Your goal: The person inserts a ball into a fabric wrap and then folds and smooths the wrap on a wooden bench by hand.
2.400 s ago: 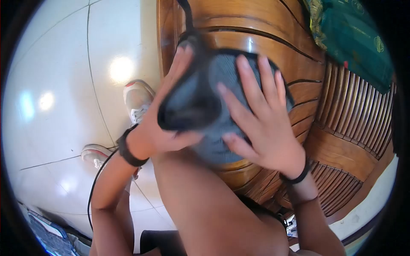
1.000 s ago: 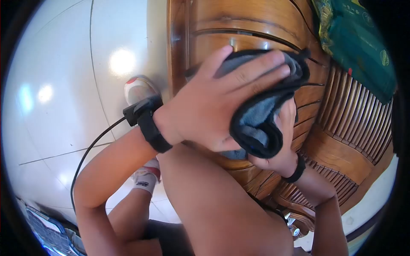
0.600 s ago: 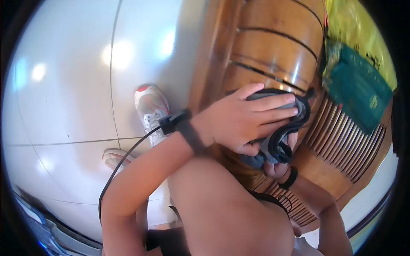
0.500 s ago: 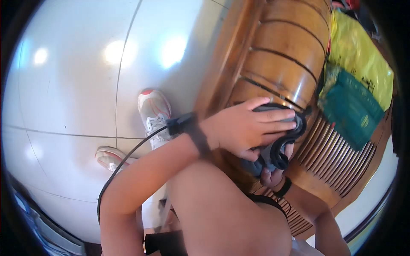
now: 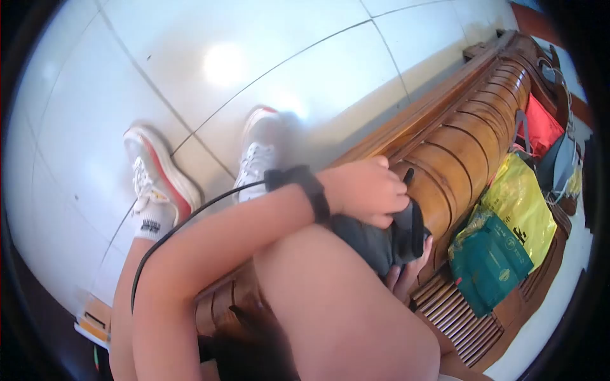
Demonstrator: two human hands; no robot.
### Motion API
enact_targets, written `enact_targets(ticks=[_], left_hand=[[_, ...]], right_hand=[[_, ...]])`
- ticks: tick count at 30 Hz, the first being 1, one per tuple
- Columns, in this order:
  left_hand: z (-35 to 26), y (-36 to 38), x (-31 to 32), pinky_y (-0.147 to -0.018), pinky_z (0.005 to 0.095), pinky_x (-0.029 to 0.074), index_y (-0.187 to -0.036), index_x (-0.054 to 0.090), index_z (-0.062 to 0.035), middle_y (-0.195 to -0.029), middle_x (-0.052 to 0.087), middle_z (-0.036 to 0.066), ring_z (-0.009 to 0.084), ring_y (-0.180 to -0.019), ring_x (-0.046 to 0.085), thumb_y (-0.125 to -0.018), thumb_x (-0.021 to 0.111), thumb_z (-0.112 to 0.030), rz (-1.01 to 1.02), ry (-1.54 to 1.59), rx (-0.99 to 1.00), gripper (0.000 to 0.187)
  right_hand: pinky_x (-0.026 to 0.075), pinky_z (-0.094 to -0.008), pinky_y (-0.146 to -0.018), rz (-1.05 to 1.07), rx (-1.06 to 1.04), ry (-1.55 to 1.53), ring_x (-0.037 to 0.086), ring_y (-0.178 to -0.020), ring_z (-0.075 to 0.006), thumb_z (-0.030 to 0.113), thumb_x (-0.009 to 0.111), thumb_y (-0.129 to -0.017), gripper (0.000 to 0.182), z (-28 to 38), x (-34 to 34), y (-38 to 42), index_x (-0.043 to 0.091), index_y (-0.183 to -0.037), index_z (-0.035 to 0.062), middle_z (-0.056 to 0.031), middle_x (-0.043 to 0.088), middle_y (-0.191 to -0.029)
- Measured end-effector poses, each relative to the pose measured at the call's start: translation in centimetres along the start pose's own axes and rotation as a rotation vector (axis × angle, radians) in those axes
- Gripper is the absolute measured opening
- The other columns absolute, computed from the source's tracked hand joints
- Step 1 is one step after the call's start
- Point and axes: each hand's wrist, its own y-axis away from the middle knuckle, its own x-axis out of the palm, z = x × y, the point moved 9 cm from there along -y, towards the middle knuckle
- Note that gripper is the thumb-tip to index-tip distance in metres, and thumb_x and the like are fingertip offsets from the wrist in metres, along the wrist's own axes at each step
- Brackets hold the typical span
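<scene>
A soft, dark grey item with black trim (image 5: 365, 238) lies between my hands, beside my bent leg and over the wooden bench. Its exact kind cannot be made out. My left hand (image 5: 373, 192), wearing a black wrist strap with a cable, has curled fingers closed at its upper edge, by a wide black band and a small black tip that stands up. My right hand (image 5: 410, 270) holds the item from its far lower side. Part of that hand is hidden behind the item and my leg.
The slatted wooden bench (image 5: 460, 149) runs to the upper right. On it lie a green bag (image 5: 489, 263), a yellow plastic bag (image 5: 518, 203) and a red bag (image 5: 543, 127). My shoes, such as the left-hand one in view (image 5: 159, 168), rest on the pale tiled floor (image 5: 254, 38).
The view has swung, showing more of the bench. My left hand has gone from spread over the item to curled at its edge. The item's wavy opening now looks flatter.
</scene>
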Motion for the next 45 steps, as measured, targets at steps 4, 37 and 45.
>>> enact_targets(ticks=[4,37,45], left_hand=[[-0.6,1.8,-3.5,-0.072,0.0354,0.042,-0.079,0.055,-0.0104,-0.079,0.056,0.004,0.0199,-0.080,0.058,-0.077,0.063,-0.029,-0.145,-0.185,-0.085,0.021],[-46.5,0.2,-5.6,-0.064,0.0351,0.048,-0.088,0.059,-0.0097,-0.072,0.062,0.005,0.0228,-0.066,0.065,-0.077,0.061,-0.022,-0.433,-0.786,-0.383,0.017],[-48.7,-0.3,5.8,-0.057,0.0336,0.042,-0.085,0.056,-0.0103,-0.070,0.055,0.002,0.0196,-0.065,0.061,-0.079,0.061,-0.020,-0.806,-0.636,-0.466,0.013]], right_hand=[[0.024,-0.0565,-0.108,-0.061,-0.097,0.061,0.034,-0.134,-0.0463,0.023,0.043,-0.097,0.037,1.9,0.5,-2.7,0.052,-0.123,-0.0032,-0.0256,0.045,-0.136],[0.047,-0.0300,-0.086,-0.308,-0.400,-0.571,0.059,-0.098,-0.0177,0.003,0.060,-0.090,0.029,-3.4,-20.6,13.4,0.058,-0.116,-0.0075,-0.0115,0.063,-0.112],[0.047,-0.0291,-0.076,-0.191,-0.634,-0.275,0.056,-0.088,-0.0161,-0.002,0.053,-0.092,0.019,1.0,-23.5,17.8,0.057,-0.110,-0.0056,-0.0101,0.062,-0.097]])
